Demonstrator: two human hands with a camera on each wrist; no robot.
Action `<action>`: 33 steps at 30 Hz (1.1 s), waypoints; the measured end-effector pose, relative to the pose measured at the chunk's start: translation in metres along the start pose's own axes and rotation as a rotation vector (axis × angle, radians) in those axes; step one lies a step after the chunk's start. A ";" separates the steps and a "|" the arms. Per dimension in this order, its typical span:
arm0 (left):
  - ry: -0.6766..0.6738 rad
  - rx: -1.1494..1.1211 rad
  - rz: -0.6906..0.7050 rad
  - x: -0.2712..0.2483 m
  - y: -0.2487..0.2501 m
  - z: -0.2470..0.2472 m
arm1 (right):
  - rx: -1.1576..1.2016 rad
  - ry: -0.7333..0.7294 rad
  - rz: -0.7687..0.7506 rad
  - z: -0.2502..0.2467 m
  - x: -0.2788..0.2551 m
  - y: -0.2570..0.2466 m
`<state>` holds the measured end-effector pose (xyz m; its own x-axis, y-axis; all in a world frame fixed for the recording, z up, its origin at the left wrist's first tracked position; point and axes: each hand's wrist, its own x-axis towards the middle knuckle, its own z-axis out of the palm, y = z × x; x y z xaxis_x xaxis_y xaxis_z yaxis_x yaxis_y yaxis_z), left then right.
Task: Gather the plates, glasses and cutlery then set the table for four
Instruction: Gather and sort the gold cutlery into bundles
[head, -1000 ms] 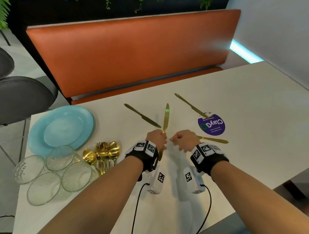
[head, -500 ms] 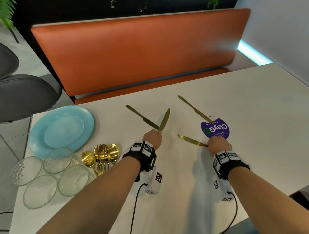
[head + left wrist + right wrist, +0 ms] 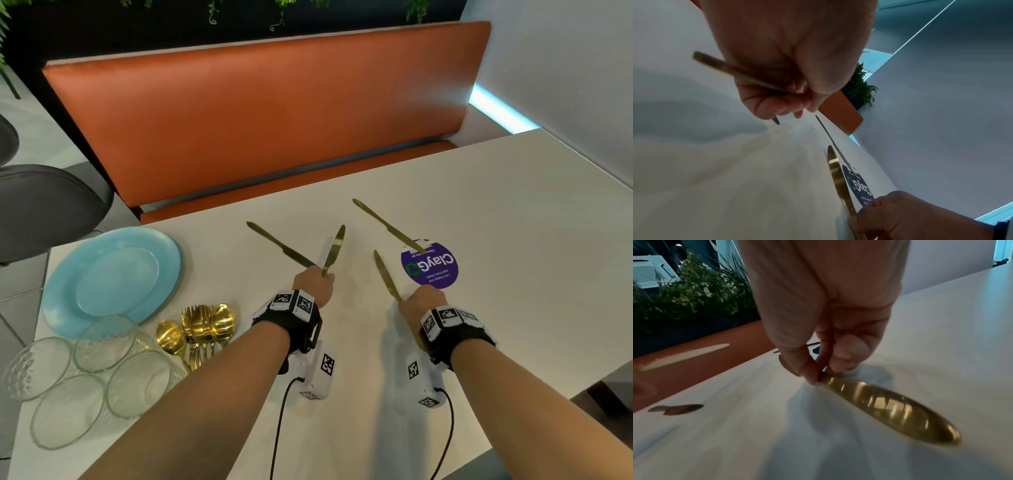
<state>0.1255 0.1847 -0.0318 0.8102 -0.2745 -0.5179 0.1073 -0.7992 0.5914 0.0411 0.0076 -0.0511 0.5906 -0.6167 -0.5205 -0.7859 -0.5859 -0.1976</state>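
Gold cutlery: we see four knives on or over the table (image 3: pixel 513 212), plus a heap of spoons and forks (image 3: pixel 202 329) at the left whose count we cannot make out.
Hidden: the handle of the left hand's knife (image 3: pixel 333 251) vanishes inside the fist; its blade slants up and away. The glasses (image 3: pixel 85 373) are crowded together, so we cannot tell which ones touch.
Left hand: our left hand (image 3: pixel 315 284) is curled tight round that knife; the wrist view (image 3: pixel 777 91) shows the fingers wrapped about the shaft.
Lying knife, left: a loose knife (image 3: pixel 279 245) lies flat just beyond the left knuckles.
Right hand: our right hand (image 3: pixel 423 303) pinches a second knife (image 3: pixel 387 275), thumb and fingertips (image 3: pixel 846 352) clamped on it, the broad end (image 3: pixel 890 408) blurred near the tabletop.
Lying knife, right: another knife (image 3: pixel 388 226) rests with one end on the sticker (image 3: pixel 430 265).
Surface: a pale matt tabletop; the blue plate (image 3: pixel 113 277) sits far left, behind the glasses.
Room: an orange bench backrest (image 3: pixel 260 113) behind the table, a dark chair (image 3: pixel 48 202) at the left edge, cut off.
Writing: the purple round sticker reads "ClayGo", upside down to us; the smaller lines are hard to read.
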 end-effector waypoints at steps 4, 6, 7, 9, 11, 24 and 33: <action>-0.026 -0.114 -0.022 0.004 0.008 0.002 | 0.134 -0.100 0.035 -0.007 0.003 -0.013; -0.045 -0.257 -0.021 0.007 0.013 0.005 | 0.308 -0.219 0.080 -0.015 0.004 -0.028; -0.049 -0.332 -0.027 0.008 0.016 0.005 | 0.406 -0.296 0.118 -0.020 0.002 -0.036; -0.050 -0.443 -0.032 0.010 0.021 0.006 | 0.592 -0.428 0.128 -0.028 0.000 -0.051; -0.060 -0.494 -0.028 0.013 0.028 0.006 | 0.701 -0.510 0.064 -0.031 0.002 -0.061; -0.070 -0.581 -0.069 0.042 0.044 -0.003 | 0.710 -0.593 -0.190 -0.028 0.043 -0.102; 0.086 -0.402 -0.179 0.064 0.017 -0.026 | -0.131 0.056 -0.303 -0.062 0.116 -0.114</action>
<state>0.1937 0.1676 -0.0391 0.8015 -0.0912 -0.5909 0.4524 -0.5537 0.6991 0.2105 -0.0297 -0.0369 0.8062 -0.4297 -0.4067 -0.5446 -0.8077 -0.2260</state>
